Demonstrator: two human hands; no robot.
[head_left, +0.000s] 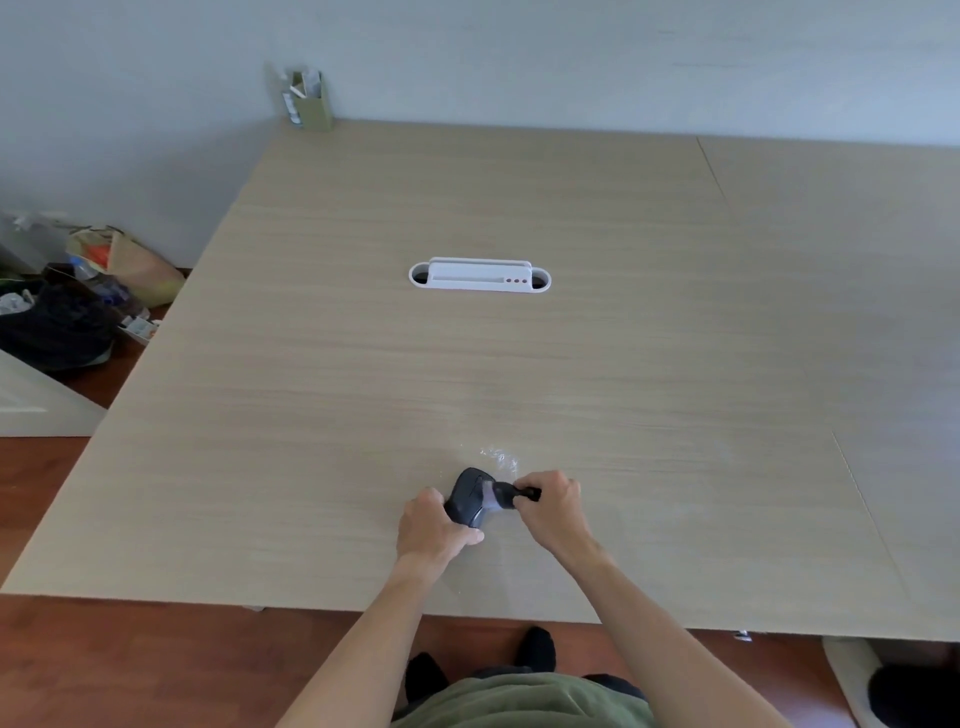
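We see the left grip (436, 530) curled round a dark computer mouse (465, 499), holding it near the front edge of the desk (363, 364), roughly at the middle of that edge; whether the mouse touches the desk or is lifted just off it we cannot tell. The right grip (553, 506) pinches the black handle of a small brush (524, 493), whose pale bristles lie against the right side of the mouse. Just beyond the mouse we notice a patch of white specks (501, 457) on the wood. Well apart from the hands, towards the middle of the desk, a white cable tray (479, 275) is set into the surface. A green box (311, 101) stands at the far left corner against the wall, and bags (124, 260) lie on the floor (52, 649) to the left.
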